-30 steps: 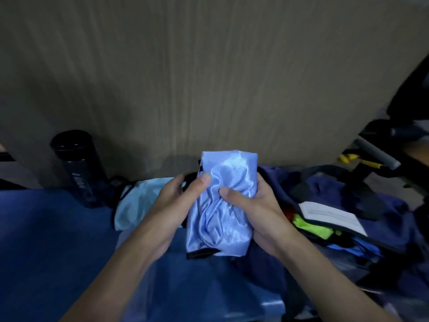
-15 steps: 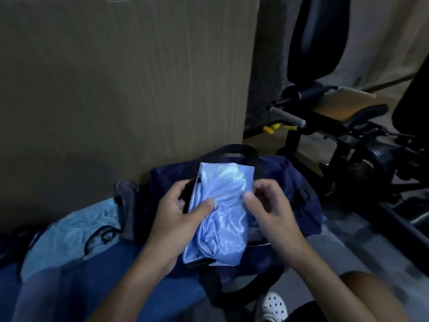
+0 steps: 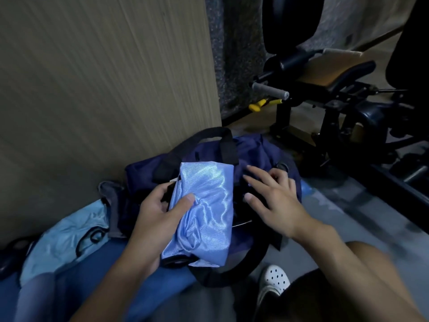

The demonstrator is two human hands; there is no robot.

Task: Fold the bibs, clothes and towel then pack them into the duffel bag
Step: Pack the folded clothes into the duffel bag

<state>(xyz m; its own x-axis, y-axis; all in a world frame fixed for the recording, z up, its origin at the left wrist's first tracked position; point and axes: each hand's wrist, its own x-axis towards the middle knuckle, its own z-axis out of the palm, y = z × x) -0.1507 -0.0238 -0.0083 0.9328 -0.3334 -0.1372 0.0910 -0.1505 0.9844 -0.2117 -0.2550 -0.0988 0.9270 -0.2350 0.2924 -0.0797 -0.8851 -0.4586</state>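
We have the folded light-blue bib (image 3: 204,212) in our left hand (image 3: 153,219), thumb pressed across its front and the fingers (image 3: 162,194) curled behind its left edge, so that hand is closed around the bundle and carries it alone. The bib's long axis runs away from us, tilted slightly to the right, and it hangs directly over the navy duffel bag (image 3: 257,149), which sits on the floor against the tall board (image 3: 104,77). Our right hand (image 3: 276,198) is off the bib, just to its right, fingers spread and holding nothing, the tips resting on or just above the bag's dark fabric near the opening; we cannot tell whether they have caught the edge. As we judge it, the move ahead depends on this: the opening lies beneath and to the right of the bundle, nearer the right hand, which should part the bag while the left lowers the bib lengthwise. Another pale-blue garment (image 3: 67,238) lies to the left, still to be packed.
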